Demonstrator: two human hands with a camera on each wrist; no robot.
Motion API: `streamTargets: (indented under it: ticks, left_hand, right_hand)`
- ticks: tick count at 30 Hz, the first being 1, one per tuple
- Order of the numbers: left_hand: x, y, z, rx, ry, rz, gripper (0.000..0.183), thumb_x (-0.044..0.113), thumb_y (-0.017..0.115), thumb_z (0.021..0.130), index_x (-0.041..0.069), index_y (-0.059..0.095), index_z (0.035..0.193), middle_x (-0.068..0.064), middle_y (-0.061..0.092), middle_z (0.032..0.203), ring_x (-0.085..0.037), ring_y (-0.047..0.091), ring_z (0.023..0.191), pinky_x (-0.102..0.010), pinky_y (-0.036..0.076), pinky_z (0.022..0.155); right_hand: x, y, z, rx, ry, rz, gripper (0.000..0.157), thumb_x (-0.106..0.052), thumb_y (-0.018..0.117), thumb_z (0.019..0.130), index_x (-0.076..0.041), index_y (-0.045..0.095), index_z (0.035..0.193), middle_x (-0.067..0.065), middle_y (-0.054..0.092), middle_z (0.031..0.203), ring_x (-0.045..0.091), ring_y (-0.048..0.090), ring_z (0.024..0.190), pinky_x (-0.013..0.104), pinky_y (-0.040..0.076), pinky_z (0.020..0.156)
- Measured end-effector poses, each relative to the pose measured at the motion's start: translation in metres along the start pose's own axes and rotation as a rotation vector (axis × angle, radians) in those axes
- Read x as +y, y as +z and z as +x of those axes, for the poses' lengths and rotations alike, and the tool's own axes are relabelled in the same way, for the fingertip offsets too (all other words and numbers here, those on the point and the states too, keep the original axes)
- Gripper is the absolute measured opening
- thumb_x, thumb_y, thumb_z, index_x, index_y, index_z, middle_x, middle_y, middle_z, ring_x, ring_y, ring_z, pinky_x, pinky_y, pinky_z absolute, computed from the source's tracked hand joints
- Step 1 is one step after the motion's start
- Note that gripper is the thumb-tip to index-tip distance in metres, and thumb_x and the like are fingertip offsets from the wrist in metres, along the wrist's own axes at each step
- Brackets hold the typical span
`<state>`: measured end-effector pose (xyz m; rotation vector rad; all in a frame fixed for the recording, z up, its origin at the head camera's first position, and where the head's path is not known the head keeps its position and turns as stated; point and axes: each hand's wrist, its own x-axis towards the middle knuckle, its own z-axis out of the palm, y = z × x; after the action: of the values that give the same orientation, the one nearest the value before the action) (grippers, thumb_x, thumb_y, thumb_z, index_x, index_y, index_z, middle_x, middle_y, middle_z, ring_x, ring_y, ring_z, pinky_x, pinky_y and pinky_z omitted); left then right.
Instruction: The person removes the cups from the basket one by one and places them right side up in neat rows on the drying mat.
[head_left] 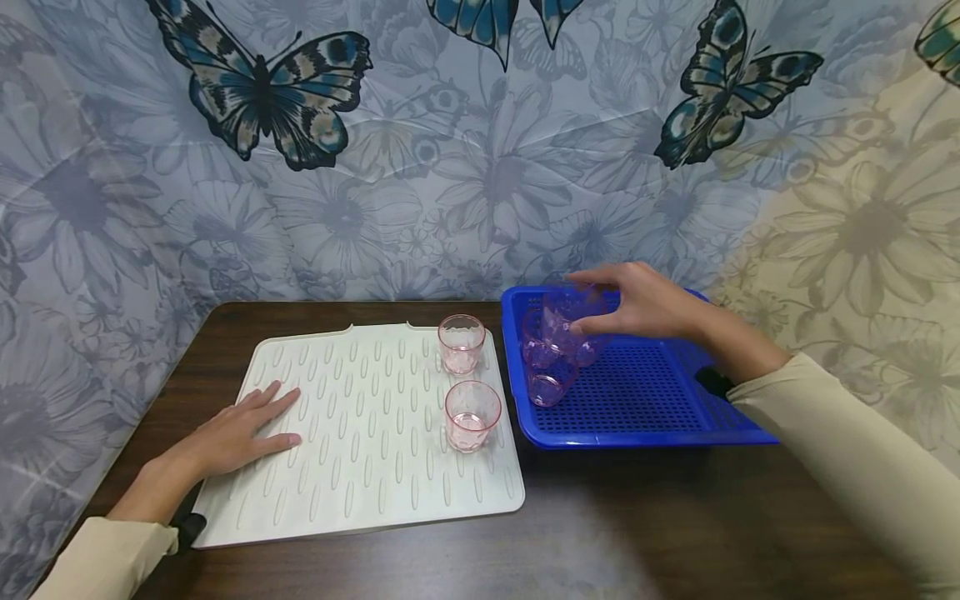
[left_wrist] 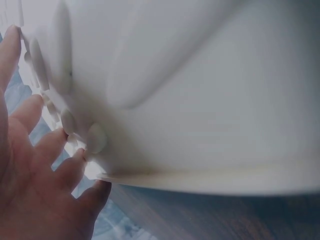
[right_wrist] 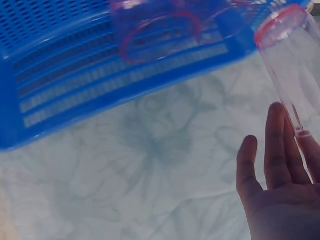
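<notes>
My right hand point(head_left: 648, 304) holds a clear pink-rimmed drinking glass point(right_wrist: 295, 60) over the left part of the blue basket point(head_left: 652, 437). In the right wrist view, my fingers point(right_wrist: 276, 150) are at the glass's base end, and its pink rim points away from the palm. Other pink-tinted glasses point(head_left: 547, 383) lie in the basket just below. My left hand point(head_left: 236, 433) rests with spread fingers on the left side of a white ribbed drying mat point(head_left: 360, 467). Two pink-rimmed glasses, a back one point(head_left: 461, 346) and a front one point(head_left: 472, 417), stand upright on the mat's right side.
Mat and basket sit side by side on a dark wooden table point(head_left: 525, 550), the basket at the right. Behind the table hangs a butterfly-and-flower printed cloth point(head_left: 495, 183), close to the basket's back edge.
</notes>
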<state>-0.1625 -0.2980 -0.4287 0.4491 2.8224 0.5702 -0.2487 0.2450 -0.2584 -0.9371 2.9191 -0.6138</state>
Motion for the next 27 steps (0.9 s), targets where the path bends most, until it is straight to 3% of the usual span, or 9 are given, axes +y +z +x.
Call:
streamTargets:
  ticks: [9,15,22,27]
  left_hand:
    - [0.0,0.0,0.0,0.008,0.008,0.002,0.08,0.055,0.06,0.094,0.007,0.037,0.154,-0.033,0.024,0.157,-0.059,0.022,0.139,-0.077,0.018,0.104]
    - [0.0,0.001,0.0,0.008,0.002,0.0,0.081,0.056,0.06,0.094,0.007,0.037,0.154,-0.033,0.024,0.157,-0.059,0.022,0.139,-0.077,0.018,0.104]
    - [0.0,0.002,0.001,0.005,-0.006,0.007,0.082,0.056,0.06,0.093,0.007,0.037,0.154,-0.033,0.023,0.157,-0.059,0.021,0.14,-0.077,0.017,0.104]
    - [0.0,0.002,0.001,0.007,-0.005,0.007,0.082,0.056,0.061,0.093,0.007,0.036,0.154,-0.033,0.023,0.157,-0.059,0.021,0.14,-0.077,0.017,0.104]
  right_hand:
    - [-0.038,0.015,0.025,0.006,-0.148,0.05,0.073,-0.039,0.084,0.08,-0.006,0.058,0.14,0.007,0.069,0.116,0.024,0.064,0.108,0.05,0.052,0.091]
    - [-0.065,0.029,0.04,-0.05,-0.234,0.076,0.075,-0.039,0.083,0.08,-0.004,0.056,0.141,0.009,0.067,0.125,0.022,0.062,0.11,0.045,0.052,0.087]
    - [-0.093,0.049,0.057,-0.113,-0.316,0.087,0.075,-0.045,0.081,0.082,-0.007,0.056,0.142,0.003,0.066,0.123,0.017,0.059,0.09,0.035,0.05,0.075]
    - [-0.108,0.064,0.067,-0.155,-0.352,0.081,0.073,-0.047,0.078,0.083,-0.009,0.057,0.141,0.002,0.065,0.126,0.014,0.06,0.104,0.033,0.052,0.085]
